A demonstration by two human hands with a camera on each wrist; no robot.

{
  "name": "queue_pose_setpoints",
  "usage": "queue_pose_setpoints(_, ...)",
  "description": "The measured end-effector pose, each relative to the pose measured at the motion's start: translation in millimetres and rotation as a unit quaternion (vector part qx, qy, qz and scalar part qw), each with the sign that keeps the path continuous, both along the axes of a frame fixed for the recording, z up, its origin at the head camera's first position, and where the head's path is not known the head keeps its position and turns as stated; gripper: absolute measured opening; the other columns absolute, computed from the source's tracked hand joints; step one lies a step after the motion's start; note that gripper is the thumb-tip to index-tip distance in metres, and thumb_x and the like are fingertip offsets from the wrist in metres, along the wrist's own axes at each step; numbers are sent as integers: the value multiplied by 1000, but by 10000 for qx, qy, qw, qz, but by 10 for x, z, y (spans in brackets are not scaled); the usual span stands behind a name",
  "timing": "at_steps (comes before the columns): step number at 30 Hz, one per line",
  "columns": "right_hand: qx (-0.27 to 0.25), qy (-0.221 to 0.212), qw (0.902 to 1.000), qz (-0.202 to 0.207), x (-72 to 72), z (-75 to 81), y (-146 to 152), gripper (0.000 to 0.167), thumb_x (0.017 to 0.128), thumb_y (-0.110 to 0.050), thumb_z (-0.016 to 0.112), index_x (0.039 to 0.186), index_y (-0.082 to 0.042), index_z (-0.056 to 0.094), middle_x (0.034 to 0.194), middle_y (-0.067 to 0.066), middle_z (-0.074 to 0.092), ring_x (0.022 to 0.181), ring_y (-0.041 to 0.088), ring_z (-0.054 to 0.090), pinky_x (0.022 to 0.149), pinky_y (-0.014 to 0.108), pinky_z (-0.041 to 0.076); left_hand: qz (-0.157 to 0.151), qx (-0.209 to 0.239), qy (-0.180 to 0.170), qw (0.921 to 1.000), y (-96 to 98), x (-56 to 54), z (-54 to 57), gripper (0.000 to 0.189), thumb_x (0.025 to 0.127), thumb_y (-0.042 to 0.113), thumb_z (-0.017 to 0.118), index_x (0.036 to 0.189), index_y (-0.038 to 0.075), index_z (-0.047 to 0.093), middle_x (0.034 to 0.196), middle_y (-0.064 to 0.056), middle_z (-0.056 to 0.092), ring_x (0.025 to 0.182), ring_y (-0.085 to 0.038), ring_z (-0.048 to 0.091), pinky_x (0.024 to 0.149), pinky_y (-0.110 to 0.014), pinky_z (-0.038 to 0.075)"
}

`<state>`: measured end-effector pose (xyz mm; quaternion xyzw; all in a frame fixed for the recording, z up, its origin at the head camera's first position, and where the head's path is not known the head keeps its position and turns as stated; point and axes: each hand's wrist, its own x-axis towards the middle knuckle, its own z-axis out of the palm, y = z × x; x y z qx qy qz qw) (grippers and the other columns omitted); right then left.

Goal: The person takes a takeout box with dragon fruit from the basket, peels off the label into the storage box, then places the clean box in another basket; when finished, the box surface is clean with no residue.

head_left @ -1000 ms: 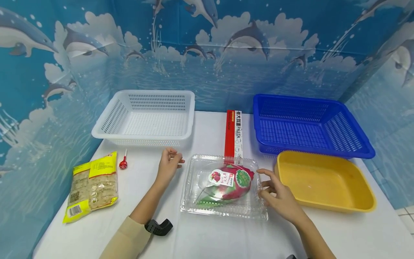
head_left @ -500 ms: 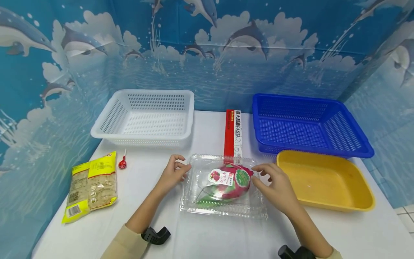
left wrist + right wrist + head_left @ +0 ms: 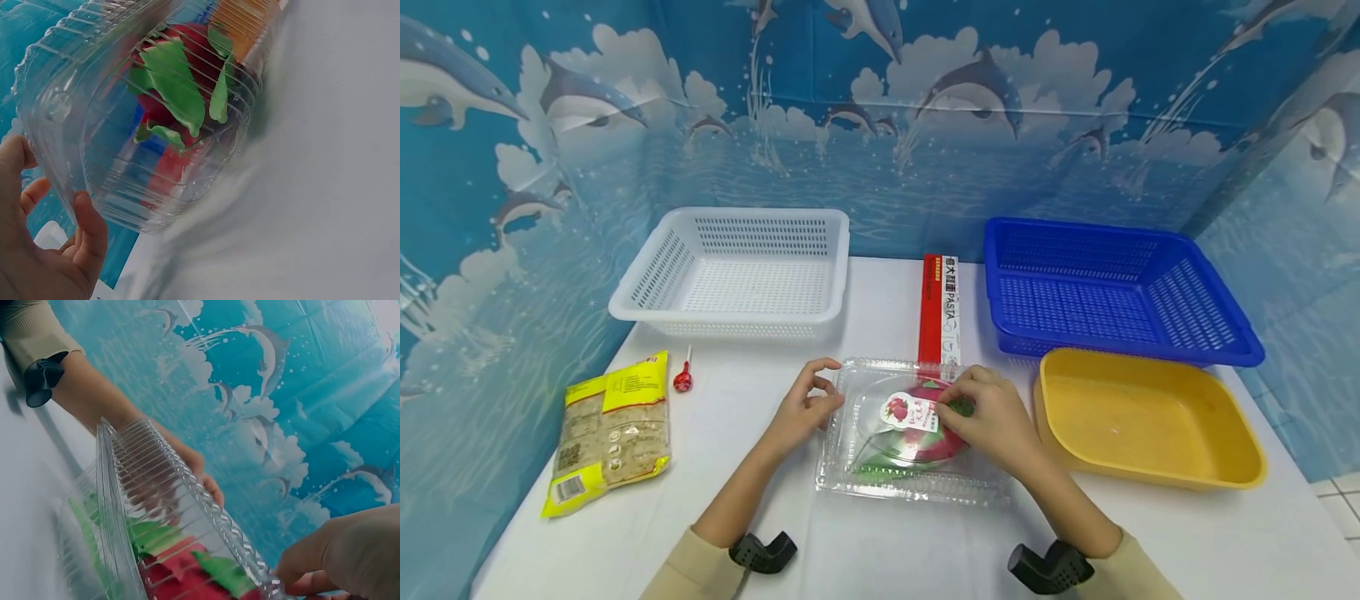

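Observation:
A clear plastic clamshell box (image 3: 842,462) lies on the white table, holding a red and green dragon fruit (image 3: 880,458). My left hand (image 3: 801,408) holds the left edge of the box; in the left wrist view its thumb (image 3: 90,234) and fingers are on either side of the rim. Over the lid, my right hand (image 3: 992,417) brings thumb and index fingertips together at the right end of a white label sticker (image 3: 910,412), covering part of the fruit. Right fingertips are largely hidden in the right wrist view, where the box rim (image 3: 206,506) shows close up.
Behind the box lies a red and white pasta box (image 3: 938,312). A white basket (image 3: 730,321) stands back left, a blue basket (image 3: 1120,350) back right, a yellow tub (image 3: 1157,475) in front of it. A yellow packet (image 3: 613,429) and red lollipop (image 3: 682,381) lie left.
My right hand has moved left from the right edge of the box onto the lid, its fingertips coming together. My left hand has come in to the left edge of the box.

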<state>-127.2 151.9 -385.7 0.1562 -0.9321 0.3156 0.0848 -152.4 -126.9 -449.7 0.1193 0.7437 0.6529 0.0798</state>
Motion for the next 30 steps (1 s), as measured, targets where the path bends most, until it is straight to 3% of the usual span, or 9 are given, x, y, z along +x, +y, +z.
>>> queue_pose_setpoints(7, 153, -487, 9982, -319, -25, 52, -85, 5, 79, -13, 75, 79, -7, 73, 76, -2, 57, 76, 19, 52, 70, 35, 45, -4, 109, 247, 9996, 24, 13, -27, 40, 93, 6, 58, 132, 8, 52, 100, -11, 44, 58, -6, 44, 51, -23, 43)
queue_pose_setpoints(14, -300, -1036, 9931, -460, -41, 87, -112, 5, 79, -7, 69, 75, -7, 69, 73, 2, 55, 72, 19, 50, 65, 31, 43, 45, 233, 278, 9993, 26, 6, -55, 39, 92, 6, 58, 131, 7, 53, 98, -10, 43, 58, -5, 44, 51, -22, 42)
queue_pose_setpoints(22, -846, -742, 9930, -370, -23, 65, -184, 5, 77, -5, 70, 73, -7, 68, 67, -1, 59, 65, 15, 53, 62, 27, 47, 44, 264, 300, 9992, 25, 0, -59, 39, 92, 5, 58, 131, 6, 53, 98, -10, 44, 57, -5, 43, 51, -22, 41)
queue_pose_setpoints(30, -1073, -670, 9913, -350, -14, 74, -229, 2, 78, -4, 72, 78, -3, 72, 69, -1, 62, 66, 15, 55, 60, 24, 49, 33, 291, 298, 9991, 26, 0, -61, 39, 92, 5, 58, 130, 6, 53, 97, -9, 44, 57, -5, 43, 51, -22, 41)
